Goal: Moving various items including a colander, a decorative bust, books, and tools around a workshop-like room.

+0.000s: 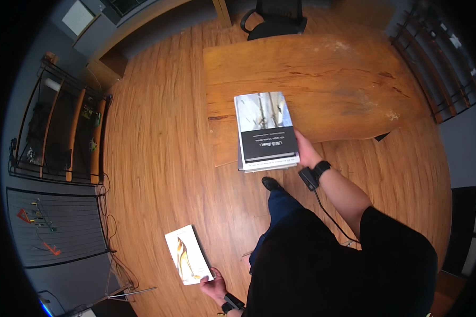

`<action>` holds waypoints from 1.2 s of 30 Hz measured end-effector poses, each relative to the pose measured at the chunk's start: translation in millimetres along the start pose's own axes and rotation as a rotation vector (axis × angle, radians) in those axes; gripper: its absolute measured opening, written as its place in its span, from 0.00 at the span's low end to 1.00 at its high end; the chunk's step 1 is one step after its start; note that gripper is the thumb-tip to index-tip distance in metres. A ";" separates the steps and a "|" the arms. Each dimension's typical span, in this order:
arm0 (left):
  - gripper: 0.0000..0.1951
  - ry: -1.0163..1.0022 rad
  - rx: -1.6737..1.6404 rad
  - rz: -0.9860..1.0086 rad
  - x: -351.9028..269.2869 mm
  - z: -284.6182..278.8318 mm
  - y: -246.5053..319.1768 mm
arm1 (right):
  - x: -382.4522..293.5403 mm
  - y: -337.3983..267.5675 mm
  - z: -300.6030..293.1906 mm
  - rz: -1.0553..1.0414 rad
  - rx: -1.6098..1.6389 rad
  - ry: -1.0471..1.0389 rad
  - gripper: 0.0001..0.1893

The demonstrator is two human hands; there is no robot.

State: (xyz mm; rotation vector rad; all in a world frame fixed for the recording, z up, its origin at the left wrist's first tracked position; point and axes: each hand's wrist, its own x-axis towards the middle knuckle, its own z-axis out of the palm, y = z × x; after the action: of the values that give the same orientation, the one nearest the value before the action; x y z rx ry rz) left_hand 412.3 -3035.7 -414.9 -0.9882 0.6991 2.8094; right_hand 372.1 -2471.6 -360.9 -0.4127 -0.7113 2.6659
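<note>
My left hand (215, 286) grips the lower corner of a white book (188, 255) with a golden shape on its cover; the thumb lies on the cover. Up ahead, my right hand (306, 149) holds a stack of several books by its right side, most of the fingers hidden. The top book (267, 144) has a picture on one half of its cover and black with pale lettering on the other. Below it shows the edge of a white book (271, 162). This stack appears over the near left part of a wooden table (341, 91); whether it touches the table I cannot tell.
Behind the table stands a black chair (277, 20). A shelf rack (69, 130) and a mesh panel (59, 226) with hung tools line the left wall, with loose cables and a metal stand (115, 295) near them. Another slatted rack (432, 67) is at upper right.
</note>
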 end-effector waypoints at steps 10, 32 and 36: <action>0.28 0.007 0.174 -0.012 -164.6 118.4 -28.8 | -11.1 -53.2 6.1 0.119 -0.071 0.147 0.25; 0.31 -0.566 0.675 -0.346 -41.8 401.5 -184.1 | 26.8 -143.0 56.2 0.270 -0.930 -0.241 0.19; 0.27 -0.658 0.767 -0.502 -38.1 426.1 -235.9 | 22.7 -117.1 109.5 0.058 -0.621 -0.271 0.33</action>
State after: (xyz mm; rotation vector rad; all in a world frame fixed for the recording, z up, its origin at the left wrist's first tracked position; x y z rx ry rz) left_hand 250.6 -2632.6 -191.2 -0.0651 1.0839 1.9441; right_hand 342.1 -2413.5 -212.9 -0.2198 -1.6414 2.5268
